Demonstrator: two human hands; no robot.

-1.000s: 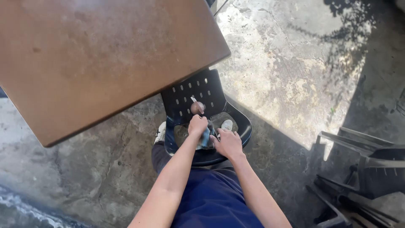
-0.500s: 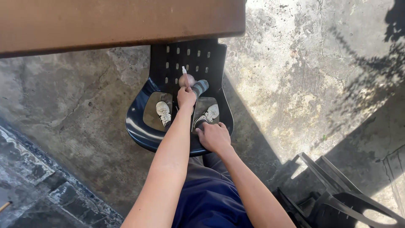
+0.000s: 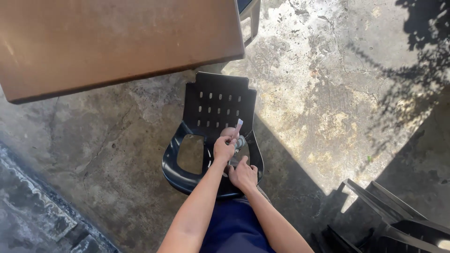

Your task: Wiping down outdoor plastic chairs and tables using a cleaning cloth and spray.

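Note:
A black plastic chair [image 3: 219, 100] with a slotted back and two armrest openings stands on the concrete just in front of me. My left hand [image 3: 223, 148] is closed over the seat around a small grey-blue object [image 3: 240, 142]. A pale strip [image 3: 239, 125] sticks up from that object. My right hand [image 3: 243, 174] lies just below it with curled fingers on the chair's front edge. Most of the object is hidden by my fingers. My dark blue clothing [image 3: 234, 229] fills the bottom centre.
A brown tabletop [image 3: 117, 42] covers the upper left, its edge close to the chair's back. Dark stacked chairs [image 3: 398, 225] sit at the lower right. The stained concrete floor [image 3: 328, 93] is sunlit on the right, and a rough, wet-looking strip [image 3: 33, 206] runs at the lower left.
The view has swung, so the tabletop now fills the upper left again. My left hand stays closed on the small object over the seat, and my right hand stays at the chair's front edge.

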